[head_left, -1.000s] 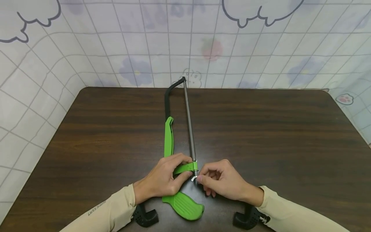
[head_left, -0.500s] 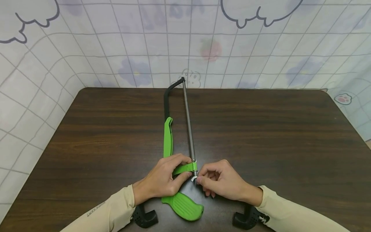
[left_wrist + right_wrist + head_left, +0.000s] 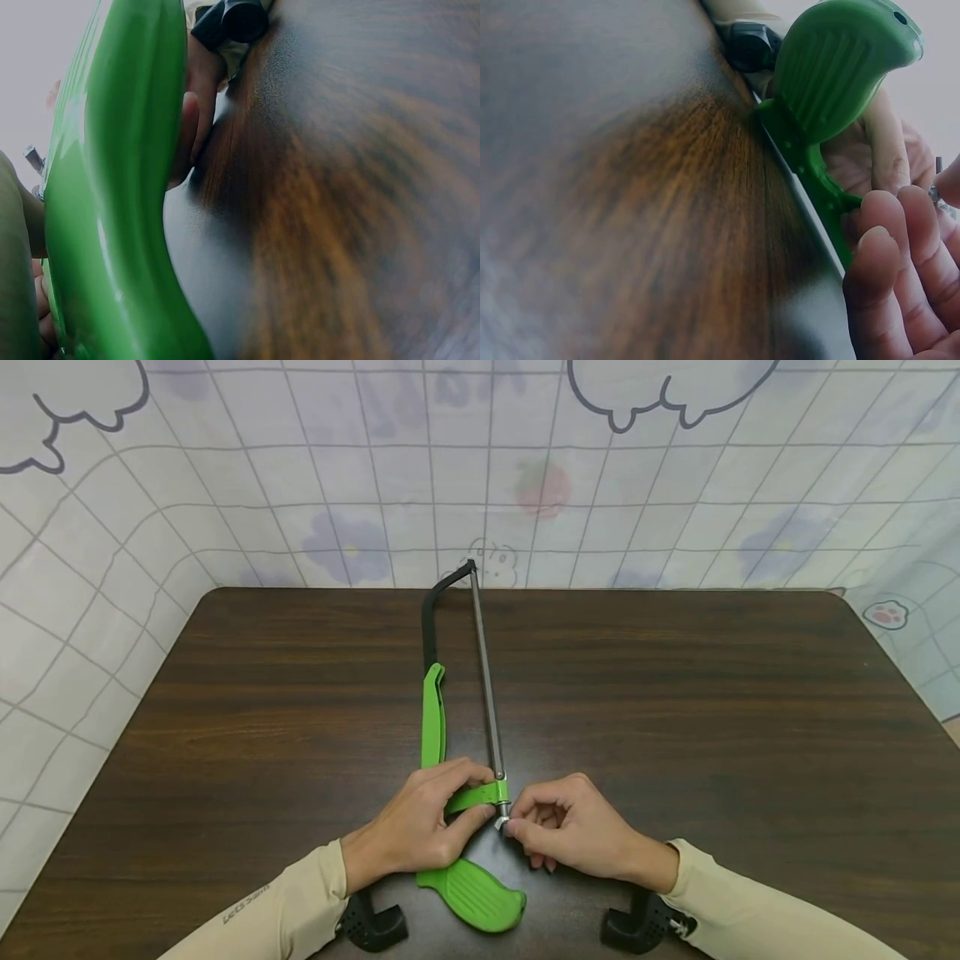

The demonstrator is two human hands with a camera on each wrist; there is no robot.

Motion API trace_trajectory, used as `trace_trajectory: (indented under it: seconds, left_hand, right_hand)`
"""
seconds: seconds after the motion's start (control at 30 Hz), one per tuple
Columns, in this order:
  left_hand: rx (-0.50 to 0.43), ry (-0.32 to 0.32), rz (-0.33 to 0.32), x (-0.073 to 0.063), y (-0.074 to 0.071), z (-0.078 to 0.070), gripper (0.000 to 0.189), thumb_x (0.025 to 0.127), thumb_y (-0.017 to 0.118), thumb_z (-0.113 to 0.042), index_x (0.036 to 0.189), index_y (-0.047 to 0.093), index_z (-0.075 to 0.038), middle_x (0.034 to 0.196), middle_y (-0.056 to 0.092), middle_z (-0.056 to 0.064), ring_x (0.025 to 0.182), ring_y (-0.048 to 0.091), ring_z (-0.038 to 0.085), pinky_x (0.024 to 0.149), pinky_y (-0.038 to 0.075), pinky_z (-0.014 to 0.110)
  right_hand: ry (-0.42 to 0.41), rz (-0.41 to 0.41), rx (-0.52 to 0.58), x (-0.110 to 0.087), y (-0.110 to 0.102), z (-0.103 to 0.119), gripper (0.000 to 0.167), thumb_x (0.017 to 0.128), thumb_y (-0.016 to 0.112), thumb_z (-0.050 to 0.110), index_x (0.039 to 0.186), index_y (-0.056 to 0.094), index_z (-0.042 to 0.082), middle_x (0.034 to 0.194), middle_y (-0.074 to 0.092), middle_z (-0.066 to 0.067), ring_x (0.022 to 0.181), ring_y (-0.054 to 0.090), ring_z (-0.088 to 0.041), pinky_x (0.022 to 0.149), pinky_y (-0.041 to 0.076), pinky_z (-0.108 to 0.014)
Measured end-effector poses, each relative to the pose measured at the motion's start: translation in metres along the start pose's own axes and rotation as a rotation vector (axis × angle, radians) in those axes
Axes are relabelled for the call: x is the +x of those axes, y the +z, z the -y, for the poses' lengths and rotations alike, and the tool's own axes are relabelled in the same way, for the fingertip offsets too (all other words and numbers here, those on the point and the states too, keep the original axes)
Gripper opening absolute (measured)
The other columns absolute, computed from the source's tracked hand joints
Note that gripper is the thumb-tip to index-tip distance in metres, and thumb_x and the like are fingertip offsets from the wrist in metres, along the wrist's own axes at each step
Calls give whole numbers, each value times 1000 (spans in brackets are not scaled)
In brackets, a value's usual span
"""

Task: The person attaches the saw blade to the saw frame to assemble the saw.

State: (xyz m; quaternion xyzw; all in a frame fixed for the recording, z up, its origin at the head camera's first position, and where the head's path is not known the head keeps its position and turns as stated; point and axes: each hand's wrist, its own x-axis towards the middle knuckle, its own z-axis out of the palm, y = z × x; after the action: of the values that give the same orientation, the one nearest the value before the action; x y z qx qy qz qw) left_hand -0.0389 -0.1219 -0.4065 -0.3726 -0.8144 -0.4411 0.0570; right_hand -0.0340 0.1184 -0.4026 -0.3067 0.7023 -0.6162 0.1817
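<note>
A hacksaw (image 3: 432, 718) with a green handle and a black front bow lies on the table, pointing away from me. Its grey blade (image 3: 487, 693) runs along the right side of the frame. My left hand (image 3: 427, 822) grips the green frame around the short arm that carries the blade's near end. Just behind that arm, a small silver wing nut (image 3: 501, 823) sits between the thumb and forefinger of my right hand (image 3: 581, 827), which pinches it. The green handle (image 3: 124, 150) fills much of the left wrist view. In the right wrist view, the handle (image 3: 832, 75) rises behind curled fingers (image 3: 874, 262).
The dark wooden table (image 3: 675, 710) extends to both sides of the saw. A patterned, gridded cloth (image 3: 637, 485) hangs behind its far edge. Black wrist devices (image 3: 375, 927) hang under both forearms, close to the saw's handle.
My right thumb and forefinger have shifted slightly at the wing nut, whose wings now stand at a different angle. The left hand and the saw keep their place.
</note>
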Motion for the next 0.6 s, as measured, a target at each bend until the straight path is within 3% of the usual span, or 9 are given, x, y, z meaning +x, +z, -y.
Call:
trace_trajectory:
  seconds: [0.6]
  left_hand:
    - [11,-4,2,-1,1,2,20,94,70,-9,114,68,-9,103,72,2,87,63,4,78,55,20]
  right_hand:
    - [-75,22,17,0,1,-2,14,98,61,-5,90,72,-1,60,65,-17,45,60,-12,40,51,-27]
